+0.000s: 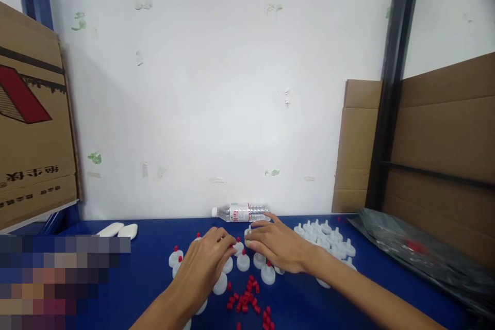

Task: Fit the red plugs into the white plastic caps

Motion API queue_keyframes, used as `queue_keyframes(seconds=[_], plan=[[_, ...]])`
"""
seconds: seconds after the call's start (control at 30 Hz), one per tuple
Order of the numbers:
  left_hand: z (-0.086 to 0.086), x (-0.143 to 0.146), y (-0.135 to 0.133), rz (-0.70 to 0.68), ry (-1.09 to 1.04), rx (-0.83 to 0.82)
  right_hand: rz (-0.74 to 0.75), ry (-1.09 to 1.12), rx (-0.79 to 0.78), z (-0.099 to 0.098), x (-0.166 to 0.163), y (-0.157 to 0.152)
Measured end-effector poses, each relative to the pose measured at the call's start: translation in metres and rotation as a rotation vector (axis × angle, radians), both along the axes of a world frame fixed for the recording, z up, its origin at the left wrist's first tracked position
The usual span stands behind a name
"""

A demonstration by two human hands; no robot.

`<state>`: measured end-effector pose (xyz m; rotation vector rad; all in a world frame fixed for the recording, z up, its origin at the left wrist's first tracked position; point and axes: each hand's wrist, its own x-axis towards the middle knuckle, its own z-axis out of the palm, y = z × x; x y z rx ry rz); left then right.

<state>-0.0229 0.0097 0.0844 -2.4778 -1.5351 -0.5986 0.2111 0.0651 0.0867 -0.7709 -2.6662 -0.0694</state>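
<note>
My left hand (207, 263) and my right hand (276, 245) meet over the blue table (154, 247), fingertips close together around a white plastic cap (238, 246). Both hands have their fingers curled in a pinch. White caps with red tips (243, 260) stand around and under my hands. A loose pile of small red plugs (247, 300) lies just in front of my wrists. A heap of white caps without red tips (327, 237) sits to the right of my right hand.
A clear water bottle (240, 212) lies on its side against the white wall. Two white oblong pieces (118, 229) lie at the left. Cardboard boxes (31, 129) stand left and right. A dark plastic bag (417, 252) lies at the right.
</note>
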Motion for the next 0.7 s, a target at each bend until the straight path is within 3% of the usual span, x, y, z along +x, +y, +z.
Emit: queue_keyframes(seconds=[0.2,0.33,0.47,0.7], plan=[[0.004,-0.007,-0.002,0.006,-0.245,0.066,-0.056,0.067,0.094,0.006,0.005,-0.009],[0.0,-0.005,0.001,-0.027,-0.382,0.091,0.06,-0.034,0.189,0.006,-0.002,-0.021],[-0.004,-0.003,0.003,-0.11,-0.422,0.091,0.127,-0.19,0.319,0.009,-0.008,-0.034],[-0.005,-0.002,0.002,-0.235,-0.407,0.095,0.084,-0.23,0.341,0.016,-0.006,-0.036]])
